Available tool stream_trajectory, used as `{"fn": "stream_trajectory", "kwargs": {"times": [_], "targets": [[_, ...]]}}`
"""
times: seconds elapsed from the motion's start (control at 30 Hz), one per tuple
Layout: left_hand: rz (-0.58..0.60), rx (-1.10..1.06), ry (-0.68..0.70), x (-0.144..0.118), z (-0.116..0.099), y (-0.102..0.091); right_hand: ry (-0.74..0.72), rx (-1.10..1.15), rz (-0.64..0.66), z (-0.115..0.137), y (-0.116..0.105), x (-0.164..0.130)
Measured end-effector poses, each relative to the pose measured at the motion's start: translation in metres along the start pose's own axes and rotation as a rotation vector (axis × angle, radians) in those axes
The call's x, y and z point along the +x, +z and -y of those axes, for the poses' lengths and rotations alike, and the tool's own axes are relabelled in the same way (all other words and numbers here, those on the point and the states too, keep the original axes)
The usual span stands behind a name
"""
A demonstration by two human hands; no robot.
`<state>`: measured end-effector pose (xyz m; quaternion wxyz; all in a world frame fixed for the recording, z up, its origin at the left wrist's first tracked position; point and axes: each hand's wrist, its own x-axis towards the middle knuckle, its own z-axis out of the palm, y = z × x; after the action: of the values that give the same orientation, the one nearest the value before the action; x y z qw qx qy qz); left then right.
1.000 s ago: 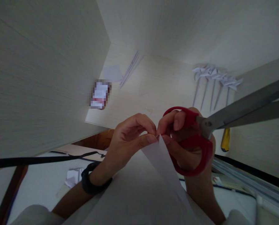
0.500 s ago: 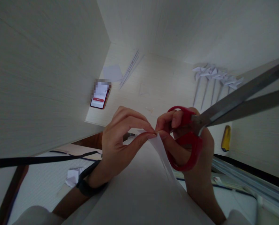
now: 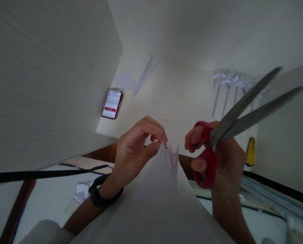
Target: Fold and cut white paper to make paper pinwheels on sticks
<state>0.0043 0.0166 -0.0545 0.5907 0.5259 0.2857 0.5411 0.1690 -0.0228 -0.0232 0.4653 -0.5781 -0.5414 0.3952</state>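
- Paper (image 3: 153, 189): a thin white sheet held up close before the camera, its top corner clamped between the left hand's (image 3: 138, 149) fingers (image 3: 155, 146).
- It looks light, floppy and easily torn; best held near an edge.
- Right hand (image 3: 217, 159), just beside, has its fingers closed through the handles of red scissors (image 3: 217, 142), blades apart.
- No containers; a phone (image 3: 112, 104) lies on the tabletop (image 3: 182, 101).
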Motion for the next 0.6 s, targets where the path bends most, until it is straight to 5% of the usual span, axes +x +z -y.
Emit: {"fn": "stream_trajectory", "kwargs": {"times": [0.23,0.6], "targets": [[0.003,-0.041,-0.022,0.002,0.0,-0.002,0.058,-0.362,0.18,0.001,-0.009,0.008],[-0.031,-0.028,-0.046,0.0,0.0,-0.001,-0.255,-0.702,0.335,0.005,-0.025,0.011]]}}
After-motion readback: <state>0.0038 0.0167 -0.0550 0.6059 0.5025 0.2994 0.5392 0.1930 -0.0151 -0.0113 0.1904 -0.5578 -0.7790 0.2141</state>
